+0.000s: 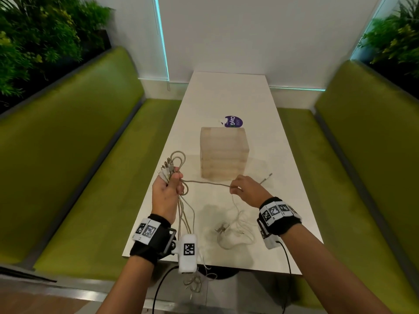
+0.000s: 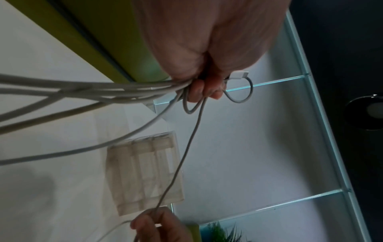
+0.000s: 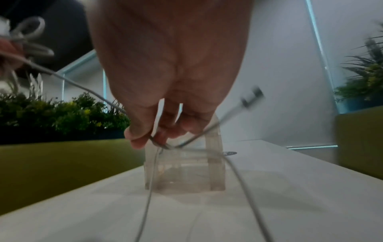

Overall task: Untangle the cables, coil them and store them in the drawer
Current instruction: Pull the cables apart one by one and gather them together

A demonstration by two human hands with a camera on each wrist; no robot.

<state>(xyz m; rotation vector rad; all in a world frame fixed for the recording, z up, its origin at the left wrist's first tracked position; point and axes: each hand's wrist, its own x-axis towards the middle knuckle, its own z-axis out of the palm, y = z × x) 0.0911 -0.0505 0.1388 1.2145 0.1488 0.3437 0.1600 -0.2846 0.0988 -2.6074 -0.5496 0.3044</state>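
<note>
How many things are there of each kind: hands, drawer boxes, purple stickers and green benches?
Hands: 2, the left hand gripping a bunch of cables, the right hand pinching one cable
Clear drawer boxes: 1
Purple stickers: 1
Green benches: 2
Total: 6
The cables themselves are too tangled to count.

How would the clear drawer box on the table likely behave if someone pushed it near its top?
The clear drawer box looks thin-walled and empty, so probably light. It stands taller than wide on the smooth white table, so a high push might tip it; a low push would likely slide it.
</note>
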